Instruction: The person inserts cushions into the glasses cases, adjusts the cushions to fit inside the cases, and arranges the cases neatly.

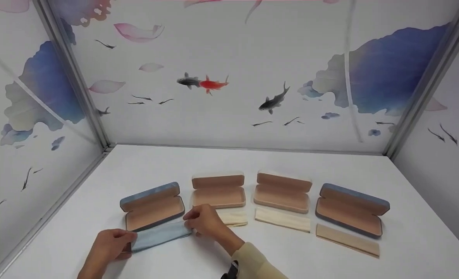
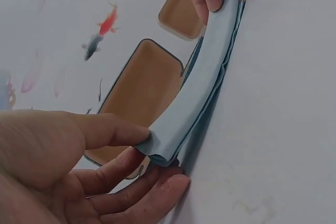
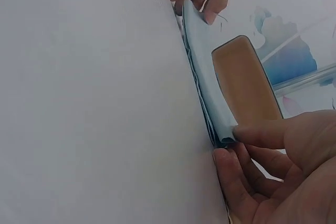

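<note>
A light blue folded cloth [image 1: 160,236] stretches between both hands in front of the leftmost glasses case [image 1: 155,213]. My left hand [image 1: 111,246] pinches its left end between thumb and fingers. At the other end, my right hand [image 1: 205,221] pinches the cloth the same way. Seen from the left wrist, the cloth [image 2: 191,85] is a long strip with its layered edges facing the near side. That case is blue outside and tan inside, with its lid raised. Part of a cream folded cloth [image 1: 236,217] is hidden behind my right hand.
Two open cases with pale rims, one at centre [image 1: 218,195] and one right of it [image 1: 281,197], stand beside an open blue case [image 1: 349,215]. A cream cloth [image 1: 282,220] and a beige cloth [image 1: 347,240] lie before the right-hand cases. Printed walls surround the white table [image 1: 167,159].
</note>
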`<state>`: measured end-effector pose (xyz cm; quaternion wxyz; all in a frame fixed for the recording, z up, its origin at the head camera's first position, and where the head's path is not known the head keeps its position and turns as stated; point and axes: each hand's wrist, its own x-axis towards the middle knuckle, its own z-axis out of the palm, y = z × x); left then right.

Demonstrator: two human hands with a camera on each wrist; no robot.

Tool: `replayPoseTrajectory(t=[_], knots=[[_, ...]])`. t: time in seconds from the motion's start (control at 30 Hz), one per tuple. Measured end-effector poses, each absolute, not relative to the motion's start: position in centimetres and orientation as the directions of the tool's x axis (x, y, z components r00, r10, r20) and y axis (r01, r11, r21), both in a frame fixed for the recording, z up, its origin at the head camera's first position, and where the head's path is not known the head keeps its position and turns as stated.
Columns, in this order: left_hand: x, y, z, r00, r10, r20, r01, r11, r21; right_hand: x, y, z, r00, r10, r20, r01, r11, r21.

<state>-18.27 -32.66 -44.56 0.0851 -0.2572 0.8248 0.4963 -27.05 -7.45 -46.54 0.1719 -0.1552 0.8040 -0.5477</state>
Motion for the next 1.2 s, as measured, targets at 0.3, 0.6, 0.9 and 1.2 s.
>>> replayPoseTrajectory(t=[0.3, 0.6, 0.9, 1.2], knots=[[-18.02, -32.80, -44.54, -0.887, -0.319, -0.334, -0.425, 0.280, 0.861, -27.04, -7.47, -46.48, -0.905, -0.421, -0.061, -0.075, 0.301, -0.951], [-17.78, -33.16, -44.45, -0.916, -0.305, -0.262, -0.335, 0.219, 0.916, -27.04, -7.87, -46.12, -0.919, -0.393, -0.014, -0.087, 0.236, -0.968], [-17.84, -32.66, -44.34, -0.914, -0.306, -0.268, -0.305, 0.080, 0.949, -27.27, -8.06, -46.18, -0.934, -0.348, -0.082, 0.031, 0.149, -0.988], [-17.86, -32.67, -44.35, -0.909, -0.308, -0.280, -0.313, 0.063, 0.948, -27.31, -7.89, -46.35, -0.924, -0.361, -0.125, 0.067, 0.169, -0.983]])
